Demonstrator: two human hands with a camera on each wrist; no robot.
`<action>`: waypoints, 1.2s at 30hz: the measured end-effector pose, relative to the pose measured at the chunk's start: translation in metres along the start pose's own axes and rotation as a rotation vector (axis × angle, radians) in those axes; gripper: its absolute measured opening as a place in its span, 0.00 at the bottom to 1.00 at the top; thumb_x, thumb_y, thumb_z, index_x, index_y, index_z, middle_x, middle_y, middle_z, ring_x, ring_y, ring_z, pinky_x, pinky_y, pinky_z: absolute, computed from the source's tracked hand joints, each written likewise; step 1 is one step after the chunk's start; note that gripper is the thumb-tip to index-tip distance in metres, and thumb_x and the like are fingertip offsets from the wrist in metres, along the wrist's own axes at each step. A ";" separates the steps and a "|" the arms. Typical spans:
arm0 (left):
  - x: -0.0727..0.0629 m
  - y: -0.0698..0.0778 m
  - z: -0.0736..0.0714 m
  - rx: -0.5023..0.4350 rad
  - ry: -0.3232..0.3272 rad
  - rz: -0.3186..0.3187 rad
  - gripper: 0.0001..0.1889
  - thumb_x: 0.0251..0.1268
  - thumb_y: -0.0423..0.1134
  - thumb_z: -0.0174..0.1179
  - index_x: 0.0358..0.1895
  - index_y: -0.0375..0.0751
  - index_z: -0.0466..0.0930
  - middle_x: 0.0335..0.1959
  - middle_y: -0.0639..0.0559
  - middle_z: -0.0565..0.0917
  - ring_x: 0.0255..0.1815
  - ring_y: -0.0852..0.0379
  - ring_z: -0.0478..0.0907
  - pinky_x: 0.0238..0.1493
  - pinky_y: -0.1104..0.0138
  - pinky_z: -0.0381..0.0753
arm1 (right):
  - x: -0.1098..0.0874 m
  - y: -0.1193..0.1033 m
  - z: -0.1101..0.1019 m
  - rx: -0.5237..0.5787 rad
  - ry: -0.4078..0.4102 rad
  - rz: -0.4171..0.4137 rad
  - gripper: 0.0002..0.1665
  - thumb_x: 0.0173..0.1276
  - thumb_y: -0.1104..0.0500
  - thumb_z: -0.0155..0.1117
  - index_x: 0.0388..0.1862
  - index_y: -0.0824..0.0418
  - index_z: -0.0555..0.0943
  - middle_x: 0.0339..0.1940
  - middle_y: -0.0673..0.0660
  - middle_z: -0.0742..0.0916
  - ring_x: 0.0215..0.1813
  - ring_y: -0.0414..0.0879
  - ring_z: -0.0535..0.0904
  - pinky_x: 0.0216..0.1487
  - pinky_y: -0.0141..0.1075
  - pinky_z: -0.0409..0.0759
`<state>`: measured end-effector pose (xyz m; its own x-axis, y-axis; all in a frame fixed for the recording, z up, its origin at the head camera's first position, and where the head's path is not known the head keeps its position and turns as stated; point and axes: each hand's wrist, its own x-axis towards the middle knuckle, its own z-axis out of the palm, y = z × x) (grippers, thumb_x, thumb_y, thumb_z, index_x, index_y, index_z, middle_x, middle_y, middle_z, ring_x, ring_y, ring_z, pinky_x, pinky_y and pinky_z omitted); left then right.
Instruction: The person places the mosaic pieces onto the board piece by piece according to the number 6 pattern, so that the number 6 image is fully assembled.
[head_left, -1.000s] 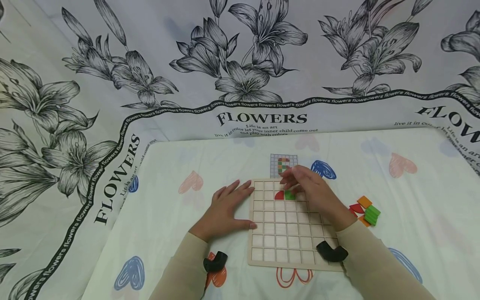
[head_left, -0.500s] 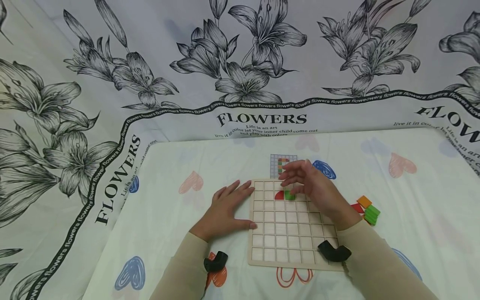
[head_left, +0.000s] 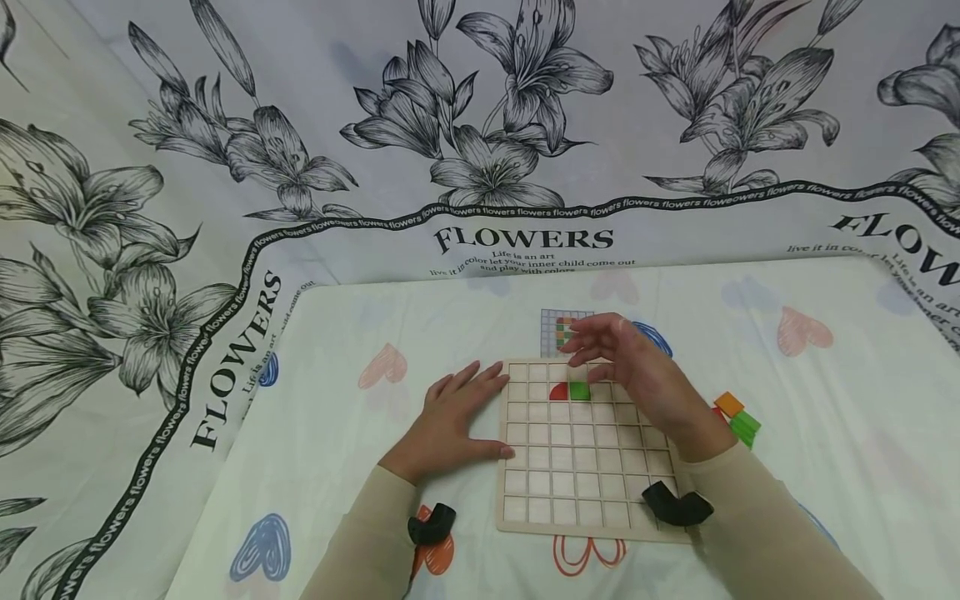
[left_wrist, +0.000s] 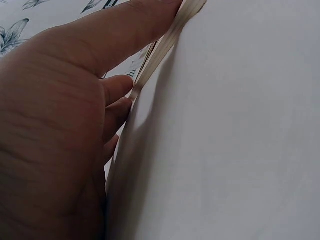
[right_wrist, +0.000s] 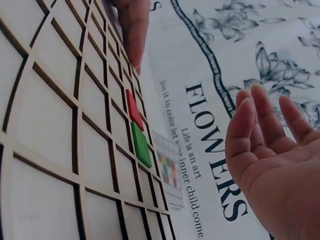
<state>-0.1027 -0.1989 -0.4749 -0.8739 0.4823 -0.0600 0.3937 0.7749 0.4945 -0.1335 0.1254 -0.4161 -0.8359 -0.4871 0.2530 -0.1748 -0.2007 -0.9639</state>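
A pale wooden grid board (head_left: 539, 507) lies on the table. In its second row from the far edge sit a red rounded piece (head_left: 559, 392) and, beside it, a green square (head_left: 579, 391). My left hand (head_left: 453, 425) rests along the board's left edge, thumb and fingers spread against the frame. Over the upper right of the board hovers my right hand (head_left: 647, 379), its fingers loosely bent and nothing between them. The right wrist view shows that hand (right_wrist: 275, 165) apart from the two pieces, which lie flat in neighbouring cells.
Beyond the board's far edge lies a printed pattern card (head_left: 550, 333), partly covered by my right hand. To the right is a small pile with an orange square (head_left: 728, 405), green pieces (head_left: 744, 427) and a bit of red, partly hidden by my right wrist.
My right hand has drawn back from the green square, up and to the right, uncovering the whole square. The red and green pieces and my left hand have stayed in place.
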 end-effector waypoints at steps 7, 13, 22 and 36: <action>0.000 0.000 0.000 0.008 -0.003 -0.009 0.55 0.60 0.76 0.70 0.89 0.63 0.60 0.89 0.71 0.51 0.89 0.62 0.37 0.82 0.48 0.40 | -0.002 -0.007 -0.004 -0.041 -0.004 -0.019 0.31 0.94 0.43 0.33 0.74 0.58 0.77 0.63 0.73 0.81 0.61 0.60 0.80 0.55 0.46 0.82; 0.001 0.001 0.000 0.001 0.004 -0.012 0.55 0.60 0.75 0.71 0.88 0.63 0.61 0.88 0.71 0.52 0.89 0.62 0.38 0.82 0.47 0.40 | -0.008 -0.013 -0.011 -0.045 0.007 -0.036 0.32 0.93 0.45 0.35 0.75 0.65 0.74 0.62 0.69 0.81 0.61 0.62 0.80 0.53 0.45 0.81; 0.002 -0.001 0.002 0.008 0.001 -0.012 0.55 0.60 0.75 0.70 0.88 0.63 0.60 0.88 0.71 0.52 0.89 0.62 0.37 0.82 0.48 0.39 | -0.016 -0.022 -0.023 -0.047 0.053 -0.022 0.30 0.93 0.47 0.36 0.74 0.65 0.75 0.63 0.70 0.79 0.61 0.58 0.79 0.52 0.42 0.80; 0.002 0.000 0.001 0.003 0.001 -0.013 0.54 0.60 0.75 0.70 0.88 0.63 0.61 0.88 0.71 0.52 0.89 0.60 0.38 0.81 0.47 0.40 | -0.035 -0.029 -0.042 -0.094 0.064 -0.024 0.32 0.92 0.50 0.34 0.75 0.72 0.70 0.65 0.69 0.79 0.64 0.61 0.77 0.55 0.45 0.78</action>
<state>-0.1038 -0.1977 -0.4764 -0.8792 0.4719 -0.0651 0.3835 0.7823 0.4908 -0.1215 0.1841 -0.4008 -0.8619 -0.4268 0.2736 -0.2411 -0.1296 -0.9618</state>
